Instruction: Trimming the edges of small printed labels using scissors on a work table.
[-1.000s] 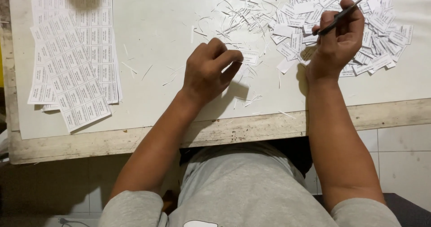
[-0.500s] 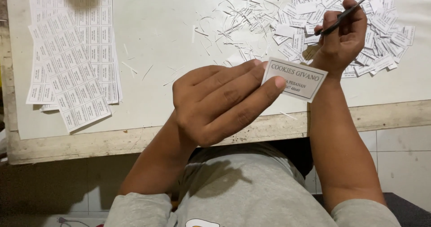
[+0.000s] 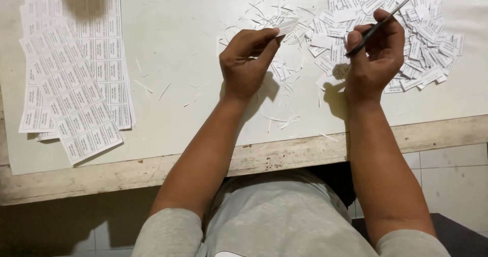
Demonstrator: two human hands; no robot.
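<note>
Head view looks straight down on a pale counter (image 3: 173,43) with a worn wooden front edge, filling the upper two thirds of the frame. At the left of the frame lies a stack of printed label sheets (image 3: 76,79), the top sheets fanned at a slant across the lower ones. At the upper right a heap of cut labels (image 3: 427,53) spreads over the counter, and beside it, in the upper middle, a scatter of thin paper trimmings (image 3: 274,13) trails down toward the edge. The person's two forearms reach up from grey sleeves at the bottom of the frame. The left hand (image 3: 246,66), near the centre, pinches a single small cut label (image 3: 287,26) between thumb and fingertips, lifted above the trimmings. The right hand (image 3: 373,58), just right of it and over the edge of the heap, is closed around a slim dark blade tool (image 3: 386,20) that points to the upper right. The hands are near each other but apart.
</note>
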